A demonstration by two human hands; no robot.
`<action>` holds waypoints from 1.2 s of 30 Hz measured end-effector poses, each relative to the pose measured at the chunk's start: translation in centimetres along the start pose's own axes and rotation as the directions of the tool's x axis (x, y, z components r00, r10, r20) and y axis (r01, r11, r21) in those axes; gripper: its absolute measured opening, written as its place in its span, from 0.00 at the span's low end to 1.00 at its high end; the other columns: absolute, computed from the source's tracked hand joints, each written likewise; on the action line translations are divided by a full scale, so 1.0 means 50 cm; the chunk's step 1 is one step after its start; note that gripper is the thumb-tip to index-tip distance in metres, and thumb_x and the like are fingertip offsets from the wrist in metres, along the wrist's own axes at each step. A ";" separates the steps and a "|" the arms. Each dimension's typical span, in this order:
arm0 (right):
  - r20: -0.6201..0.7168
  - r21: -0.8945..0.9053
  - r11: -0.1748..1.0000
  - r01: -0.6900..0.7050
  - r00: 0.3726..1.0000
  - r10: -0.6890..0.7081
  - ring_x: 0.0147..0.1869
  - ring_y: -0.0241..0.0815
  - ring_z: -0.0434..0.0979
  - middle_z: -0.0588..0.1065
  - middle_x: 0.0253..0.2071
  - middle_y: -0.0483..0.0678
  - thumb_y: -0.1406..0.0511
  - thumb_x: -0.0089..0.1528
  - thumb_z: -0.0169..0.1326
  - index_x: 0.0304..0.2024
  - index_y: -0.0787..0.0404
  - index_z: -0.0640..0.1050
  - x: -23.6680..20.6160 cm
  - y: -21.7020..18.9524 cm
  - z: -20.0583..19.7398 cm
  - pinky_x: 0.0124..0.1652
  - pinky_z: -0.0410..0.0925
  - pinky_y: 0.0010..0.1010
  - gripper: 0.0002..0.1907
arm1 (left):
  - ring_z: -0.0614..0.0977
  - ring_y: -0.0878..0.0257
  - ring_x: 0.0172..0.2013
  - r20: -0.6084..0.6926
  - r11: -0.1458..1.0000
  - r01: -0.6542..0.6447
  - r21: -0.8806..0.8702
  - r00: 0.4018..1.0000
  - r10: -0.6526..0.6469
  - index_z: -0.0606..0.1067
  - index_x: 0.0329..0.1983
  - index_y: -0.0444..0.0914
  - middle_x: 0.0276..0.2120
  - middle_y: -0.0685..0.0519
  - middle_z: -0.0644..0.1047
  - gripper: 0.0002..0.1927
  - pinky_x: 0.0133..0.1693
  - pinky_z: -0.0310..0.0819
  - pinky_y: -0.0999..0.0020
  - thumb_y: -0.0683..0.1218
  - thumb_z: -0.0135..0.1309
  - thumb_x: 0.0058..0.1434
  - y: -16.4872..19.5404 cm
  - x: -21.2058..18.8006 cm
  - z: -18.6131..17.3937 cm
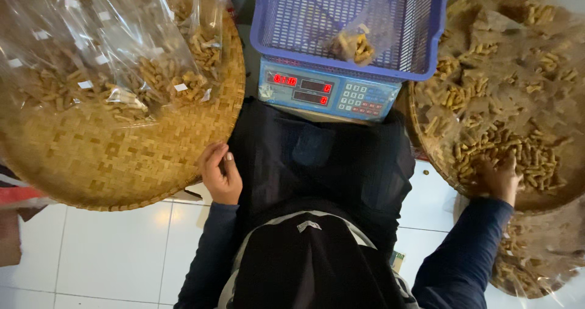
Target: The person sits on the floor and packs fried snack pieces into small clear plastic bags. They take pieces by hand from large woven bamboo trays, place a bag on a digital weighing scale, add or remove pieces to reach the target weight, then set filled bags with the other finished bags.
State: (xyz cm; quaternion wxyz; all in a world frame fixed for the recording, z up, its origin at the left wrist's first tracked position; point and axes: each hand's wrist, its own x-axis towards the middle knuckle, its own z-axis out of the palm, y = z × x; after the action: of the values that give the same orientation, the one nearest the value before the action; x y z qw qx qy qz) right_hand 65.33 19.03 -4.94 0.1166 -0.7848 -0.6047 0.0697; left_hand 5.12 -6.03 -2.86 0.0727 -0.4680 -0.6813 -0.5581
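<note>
Inside blue basket (420, 35) atop scale (326, 93), one snack bag (354, 46).

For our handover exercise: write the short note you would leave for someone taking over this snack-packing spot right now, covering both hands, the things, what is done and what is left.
Left hand: loosely curled, empty, resting at the edge of the left woven tray.
Right hand: fingers down in the loose snack sticks on the right woven tray; whether it grips any cannot be told.
Done: filled clear bags piled on the left tray; one partly filled bag sits in the blue basket on the digital scale.
Left: many loose sticks remain unbagged.
</note>
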 end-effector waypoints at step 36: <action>-0.524 0.710 0.073 0.701 0.594 -0.610 0.57 0.42 0.78 0.71 0.59 0.54 0.81 0.75 0.58 0.54 0.69 0.71 -0.110 -0.772 -0.206 0.56 0.77 0.32 0.10 | 0.80 0.49 0.53 0.145 0.988 0.082 -0.128 0.987 -0.063 0.76 0.52 0.34 0.55 0.42 0.76 0.09 0.51 0.78 0.62 0.35 0.53 0.70 0.022 -0.012 0.030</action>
State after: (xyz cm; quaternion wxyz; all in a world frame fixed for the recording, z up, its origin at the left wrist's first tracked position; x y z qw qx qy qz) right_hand 30.50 22.05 15.10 0.5453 -0.2458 -0.7531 0.2739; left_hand 6.85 -5.20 -3.01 -0.0275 -0.4849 -0.6625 -0.5703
